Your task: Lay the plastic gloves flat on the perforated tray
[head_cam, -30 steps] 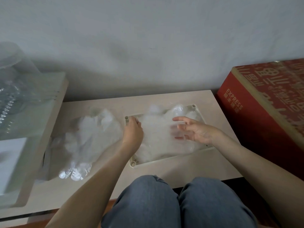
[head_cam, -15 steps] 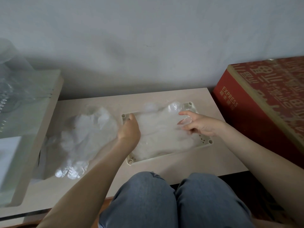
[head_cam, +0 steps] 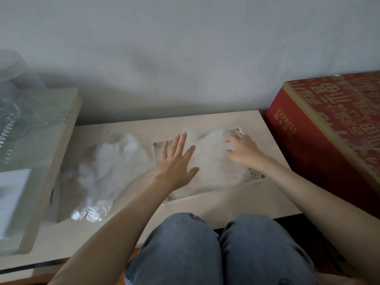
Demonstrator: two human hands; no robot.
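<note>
Left of tray (head_cam: pixel 213 195), loose glove pile (head_cam: pixel 107 167), red box (head_cam: pixel 329 130) right.

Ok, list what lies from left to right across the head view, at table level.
Glass-topped stand → loose pile of plastic gloves → left hand → right hand → red box.

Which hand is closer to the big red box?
Right. The right hand is on the gloves at the right end of the tray, nearest the red box. The left hand presses flat near the tray's left end, farther away.
</note>
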